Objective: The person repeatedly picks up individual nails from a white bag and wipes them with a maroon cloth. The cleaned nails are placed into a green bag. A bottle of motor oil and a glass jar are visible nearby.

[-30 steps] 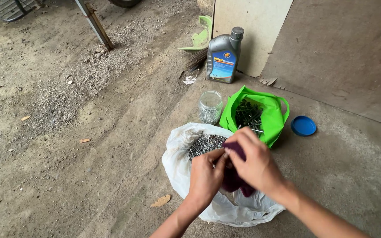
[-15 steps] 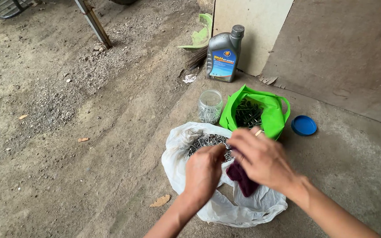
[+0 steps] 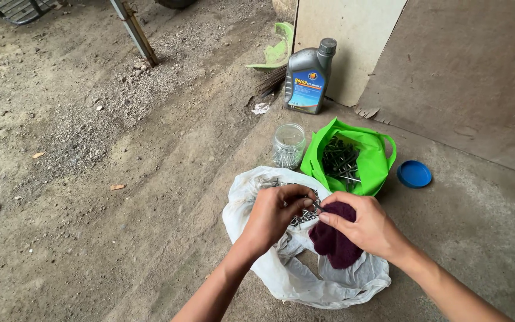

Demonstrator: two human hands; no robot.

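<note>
Grey oil bottle [image 3: 307, 76], blue lid [image 3: 414, 174], broom [image 3: 272, 71]

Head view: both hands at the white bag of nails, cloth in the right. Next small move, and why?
Probably draw the nail pinched by the left hand through the maroon cloth held by the right hand. Fingertips meet over the white bag; the open jar stands beyond.
</note>
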